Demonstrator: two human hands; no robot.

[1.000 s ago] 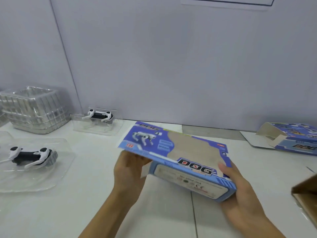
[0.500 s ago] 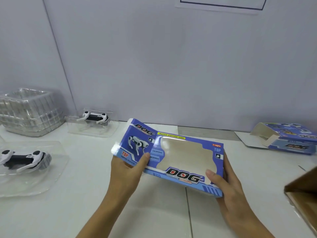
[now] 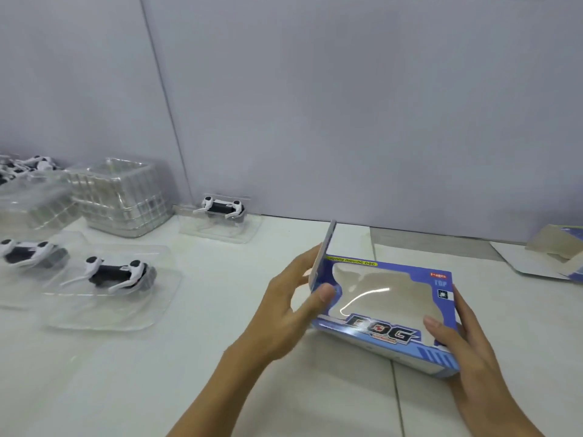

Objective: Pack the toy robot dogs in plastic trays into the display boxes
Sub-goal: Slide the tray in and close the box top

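I hold a blue display box [image 3: 383, 334] with a clear window over the white table, window facing up. My left hand [image 3: 293, 305] grips its left end, where the end flap [image 3: 325, 252] stands bent upward. My right hand [image 3: 460, 339] grips the right end, thumb on the front face. The box looks empty through the window. A black-and-white toy robot dog in a clear plastic tray [image 3: 116, 279] lies to the left, another [image 3: 26, 257] at the left edge, and a third [image 3: 222, 212] against the wall.
A stack of empty clear trays [image 3: 121, 200] stands at the back left, with more trays [image 3: 34, 200] and loose dogs [image 3: 28, 165] beyond. Another blue box with open flaps [image 3: 555, 260] lies at the far right. A grey wall [image 3: 347, 105] closes off the table's back.
The box's left end flap has swung open and now stands upward. The box moved right and lower in view as my head turned left, bringing more dogs and trays into view.
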